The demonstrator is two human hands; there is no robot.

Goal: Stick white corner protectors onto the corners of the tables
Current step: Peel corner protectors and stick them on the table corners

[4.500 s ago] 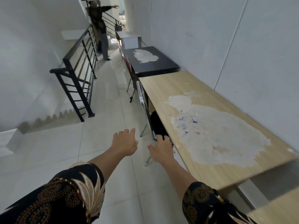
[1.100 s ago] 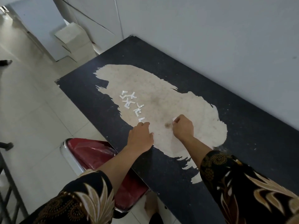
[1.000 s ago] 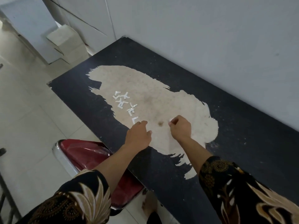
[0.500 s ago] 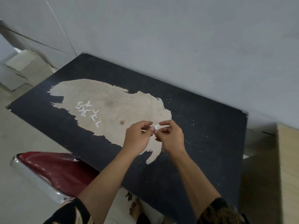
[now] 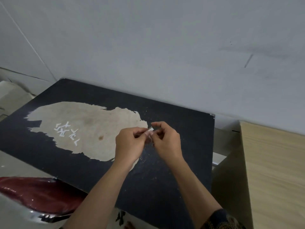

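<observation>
Left hand (image 5: 130, 144) and right hand (image 5: 166, 141) together pinch one white protector (image 5: 150, 128) over the black table (image 5: 189, 129). Spare protectors (image 5: 67, 132) lie to their left, a red chair (image 5: 41, 194) below-left, and a wooden table (image 5: 272, 171) to the right.

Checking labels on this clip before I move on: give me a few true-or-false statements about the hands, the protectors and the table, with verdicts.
1. The left hand and the right hand both pinch one white corner protector. True.
2. A red chair stands by the black table's near edge. True.
3. The spare protectors lie on the red chair. False: they lie on the black table's worn pale patch.
4. The hands press the protector onto a table corner. False: they hold it over the tabletop, away from every corner.
</observation>
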